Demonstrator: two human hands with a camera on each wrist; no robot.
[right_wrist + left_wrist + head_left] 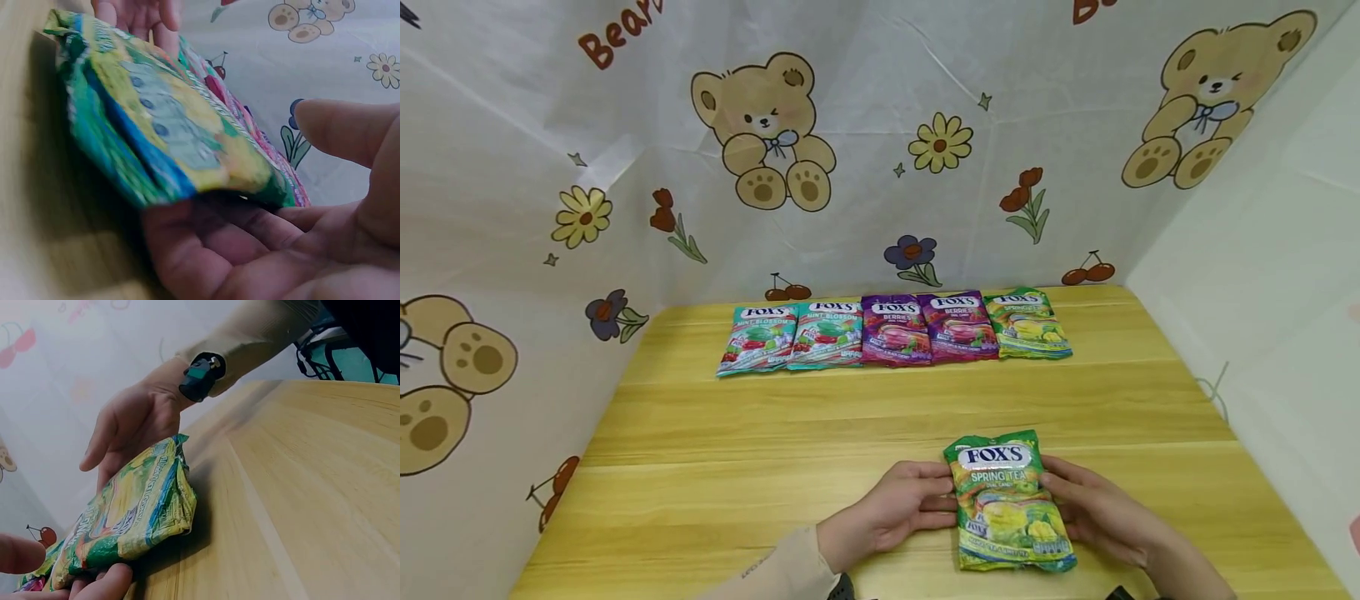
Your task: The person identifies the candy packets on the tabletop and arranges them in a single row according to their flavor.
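Observation:
A green and yellow Fox's Spring Tea candy bag (1011, 508) is at the front of the wooden table, label up. My left hand (898, 510) is at its left edge, and my right hand (1093, 508) is at its right edge. In the left wrist view, the left fingers (106, 586) reach beneath the bag while the thumb stands apart from it. The right wrist view has the right fingers (187, 250) under the bag's edge, the thumb (337, 128) raised away. The bag hides some fingertips.
Along the table's back edge lies a row of candy bags: two teal Mint Blossom bags (758, 340), two purple Berries bags (895, 332), and one green Spring Tea bag (1028, 325) at the right end. A bear-patterned sheet (865, 167) rises behind the wooden table (737, 442).

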